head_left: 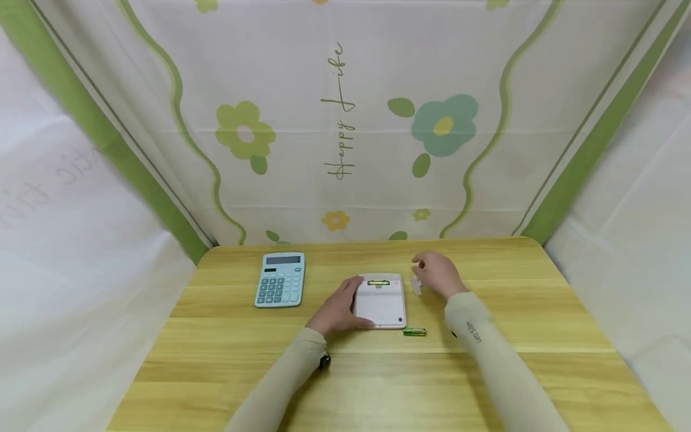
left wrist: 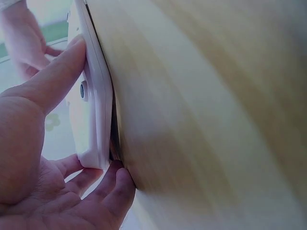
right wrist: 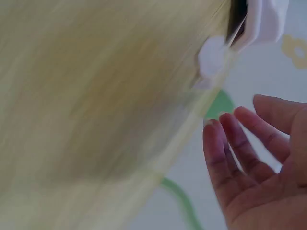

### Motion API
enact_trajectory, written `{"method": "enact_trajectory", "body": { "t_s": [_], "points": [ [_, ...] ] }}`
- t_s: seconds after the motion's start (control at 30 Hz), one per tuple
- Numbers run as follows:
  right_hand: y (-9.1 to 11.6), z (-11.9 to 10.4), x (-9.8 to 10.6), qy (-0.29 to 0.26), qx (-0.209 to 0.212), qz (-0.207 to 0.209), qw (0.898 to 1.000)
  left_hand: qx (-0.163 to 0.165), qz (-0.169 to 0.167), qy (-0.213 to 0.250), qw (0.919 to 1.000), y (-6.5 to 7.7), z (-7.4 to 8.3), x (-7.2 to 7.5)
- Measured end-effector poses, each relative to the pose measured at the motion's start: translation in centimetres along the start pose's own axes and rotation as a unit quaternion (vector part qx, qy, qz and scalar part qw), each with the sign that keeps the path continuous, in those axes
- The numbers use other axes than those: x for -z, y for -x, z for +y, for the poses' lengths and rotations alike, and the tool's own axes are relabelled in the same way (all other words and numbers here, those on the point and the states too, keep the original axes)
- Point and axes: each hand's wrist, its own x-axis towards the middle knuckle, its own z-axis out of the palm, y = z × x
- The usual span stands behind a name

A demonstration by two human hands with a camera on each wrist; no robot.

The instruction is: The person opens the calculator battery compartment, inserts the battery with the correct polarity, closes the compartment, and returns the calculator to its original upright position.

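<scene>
A white calculator point(head_left: 379, 309) lies back side up on the table, with one green battery point(head_left: 378, 282) in its slot. My left hand point(head_left: 339, 307) grips its left side, thumb at the near edge and fingers at the far corner. In the left wrist view the thumb point(left wrist: 62, 72) presses the casing's edge while fingertips curl round the corner. To the right of the calculator is a small white battery cover point(head_left: 415, 285). My right hand point(head_left: 438, 275) hovers beside this cover with loosely bent fingers, holding nothing in the right wrist view. A second green battery point(head_left: 414, 332) lies by the calculator's near right corner.
A light blue calculator point(head_left: 280, 279) lies face up to the left on the wooden table point(head_left: 378, 390). Behind the table's far edge hangs a flowered curtain point(head_left: 302, 72), and white cloth point(head_left: 70, 240) hangs at both sides.
</scene>
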Motion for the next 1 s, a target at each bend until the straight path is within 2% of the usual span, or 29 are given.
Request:
{"method": "enact_trajectory", "body": {
  "t_s": [0.1, 0.2, 0.3, 0.53, 0.77, 0.87, 1.0],
  "points": [
    [-0.10, 0.99, -0.02, -0.016, -0.041, -0.028, 0.999, 0.001, -0.003, -0.001, 1.0000, 0.05, 0.04, 0.03],
    [-0.06, 1.24, -0.32, -0.004, -0.045, -0.065, 0.997, 0.003, -0.003, -0.001, 1.0000, 0.03, 0.04, 0.03],
    [0.03, 1.00, -0.59, 0.011, -0.039, -0.080, 0.996, 0.002, -0.002, 0.001, 1.0000, -0.03, -0.02, 0.03],
    [-0.06, 0.49, -0.88, 0.002, -0.024, -0.064, 0.998, -0.001, -0.001, 0.000, 1.0000, -0.07, -0.07, 0.10],
    [-0.18, 0.59, -0.79, -0.024, -0.016, -0.029, 0.999, 0.002, 0.000, 0.002, 1.0000, -0.10, -0.06, 0.10],
    [-0.06, 0.60, -0.55, -0.056, -0.014, -0.023, 0.998, 0.003, -0.001, 0.001, 1.0000, -0.10, -0.07, 0.09],
    [0.27, 0.34, -0.10, -0.125, -0.010, -0.015, 0.992, 0.003, -0.001, 0.000, 1.0000, -0.08, -0.12, 0.04]
  ]
}}
